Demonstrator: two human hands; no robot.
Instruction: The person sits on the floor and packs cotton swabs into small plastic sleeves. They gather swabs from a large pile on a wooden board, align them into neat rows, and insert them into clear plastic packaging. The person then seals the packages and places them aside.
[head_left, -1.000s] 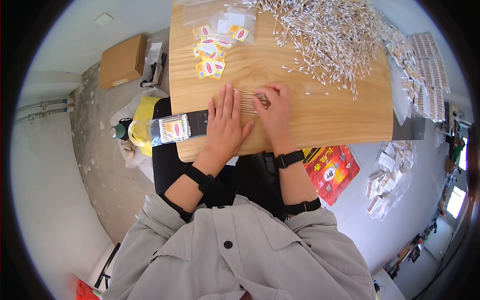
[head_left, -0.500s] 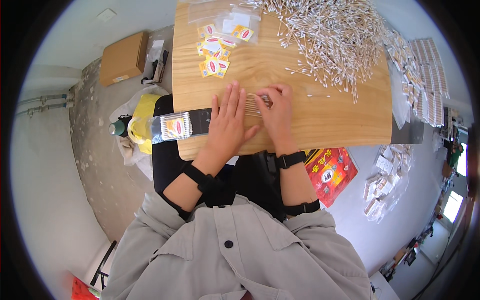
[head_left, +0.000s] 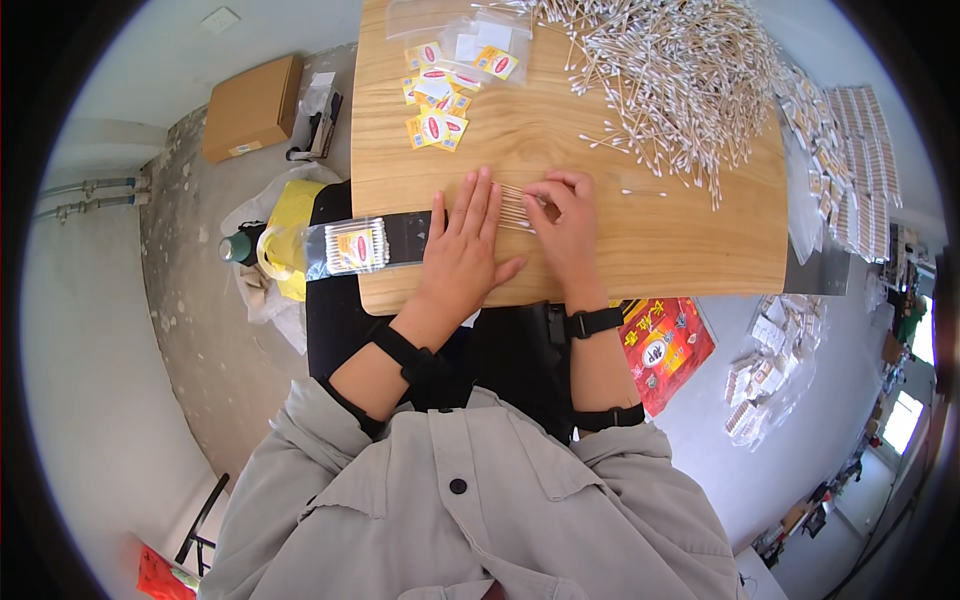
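On my feed I am seeing the left hand lying palm-down on the worktop, fingers straight and thumb spread to the right, gripping nothing. Between it and the right hand, a small row of cotton swabs is lying with its sticks running left to right. The right hand is curling thumb and fingers over the row's right end; I cannot tell whether it is pinching any.

Just left of the left hand, a dark strip is stretching toward a clear packet of swabs that is jutting past the worktop's left edge. Yellow-and-white labels are lying at the far left, and a big swab heap is covering the far right. Two loose swabs are resting nearer than the heap, right of the right hand.
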